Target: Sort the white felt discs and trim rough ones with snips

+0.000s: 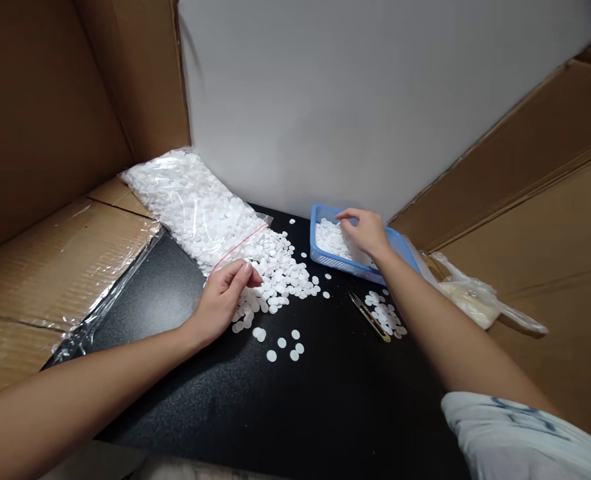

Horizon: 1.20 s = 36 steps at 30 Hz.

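A clear plastic bag (195,200) full of small white discs lies open on the black table (325,400), and a heap of white discs (280,273) spills from its mouth. My left hand (222,300) rests at the heap's near edge, fingers pinched together on discs. My right hand (362,230) reaches into a blue plastic basket (325,257) that holds more white discs, its fingers curled over them; what they grip is hidden. A smaller cluster of discs (385,313) lies in front of the basket.
Metal tweezers (370,319) lie beside the small cluster. A crumpled plastic bag (475,300) sits to the right. Cardboard boxes (50,253) flank the table on both sides, and a white wall stands behind. A few loose discs (282,343) lie near the middle.
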{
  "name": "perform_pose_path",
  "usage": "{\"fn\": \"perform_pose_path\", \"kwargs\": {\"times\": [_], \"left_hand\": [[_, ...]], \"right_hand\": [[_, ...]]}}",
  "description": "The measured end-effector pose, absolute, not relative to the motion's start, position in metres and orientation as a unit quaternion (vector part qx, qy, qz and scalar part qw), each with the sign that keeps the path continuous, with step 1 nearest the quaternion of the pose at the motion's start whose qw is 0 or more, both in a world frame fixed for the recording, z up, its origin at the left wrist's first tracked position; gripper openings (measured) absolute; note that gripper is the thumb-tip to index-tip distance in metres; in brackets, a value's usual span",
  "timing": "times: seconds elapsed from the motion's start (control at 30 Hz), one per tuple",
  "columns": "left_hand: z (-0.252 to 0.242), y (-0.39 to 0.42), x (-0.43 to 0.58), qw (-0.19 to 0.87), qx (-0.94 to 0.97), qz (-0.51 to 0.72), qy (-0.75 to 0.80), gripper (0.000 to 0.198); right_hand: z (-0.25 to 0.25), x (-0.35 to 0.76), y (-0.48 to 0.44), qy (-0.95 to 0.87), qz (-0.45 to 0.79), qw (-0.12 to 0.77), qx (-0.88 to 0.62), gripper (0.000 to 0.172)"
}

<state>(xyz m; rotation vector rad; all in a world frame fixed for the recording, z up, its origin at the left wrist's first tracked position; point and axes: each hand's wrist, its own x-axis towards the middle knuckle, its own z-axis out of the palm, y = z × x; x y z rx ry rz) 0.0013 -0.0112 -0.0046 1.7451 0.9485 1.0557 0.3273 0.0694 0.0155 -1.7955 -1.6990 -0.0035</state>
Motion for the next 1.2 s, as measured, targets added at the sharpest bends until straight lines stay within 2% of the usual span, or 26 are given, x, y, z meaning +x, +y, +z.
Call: {"fn": "perform_pose_path", "kwargs": {"times": [0.13, 0.2, 0.3, 0.43, 0.57, 0.73, 0.83, 0.93, 1.03, 1.1, 1.2], "left_hand": [[-0.004, -0.006, 0.000, 0.419, 0.727, 0.401, 0.368, 0.036], [0.000, -0.003, -0.001, 0.416, 0.748, 0.377, 0.352, 0.028], [0.010, 0.000, -0.004, 0.411, 0.796, 0.319, 0.310, 0.012], [0.016, 0.001, -0.005, 0.380, 0.839, 0.266, 0.287, 0.014], [0.008, 0.004, -0.003, 0.378, 0.817, 0.293, 0.323, 0.013], [-0.001, 0.012, -0.005, 0.350, 0.813, 0.311, 0.345, 0.013], [-0.001, 0.012, -0.007, 0.341, 0.815, 0.317, 0.345, 0.014], [0.002, 0.009, -0.007, 0.342, 0.818, 0.316, 0.337, 0.015], [0.002, 0.008, -0.007, 0.345, 0.819, 0.315, 0.334, 0.015], [0.002, 0.009, -0.006, 0.342, 0.817, 0.317, 0.339, 0.015], [0.000, 0.010, -0.006, 0.340, 0.808, 0.326, 0.354, 0.015]], "right_hand": [[0.014, 0.326, 0.051, -0.620, -0.016, 0.379, -0.687, 0.030], [0.011, 0.313, 0.027, -0.628, -0.007, 0.391, -0.673, 0.032], [-0.001, 0.280, -0.027, -0.687, 0.061, 0.366, -0.625, 0.022], [-0.021, 0.235, -0.091, -0.810, 0.160, 0.310, -0.471, 0.020], [-0.032, 0.202, -0.104, -0.875, 0.125, 0.258, -0.389, 0.033], [-0.041, 0.187, -0.088, -0.921, 0.044, 0.238, -0.305, 0.024], [-0.043, 0.197, -0.090, -0.915, 0.021, 0.255, -0.311, 0.025], [-0.040, 0.214, -0.097, -0.871, 0.095, 0.313, -0.367, 0.021], [-0.033, 0.226, -0.100, -0.793, 0.163, 0.363, -0.461, 0.024], [-0.030, 0.228, -0.098, -0.789, 0.150, 0.330, -0.496, 0.031], [-0.030, 0.219, -0.094, -0.858, 0.056, 0.206, -0.466, 0.048]]}}
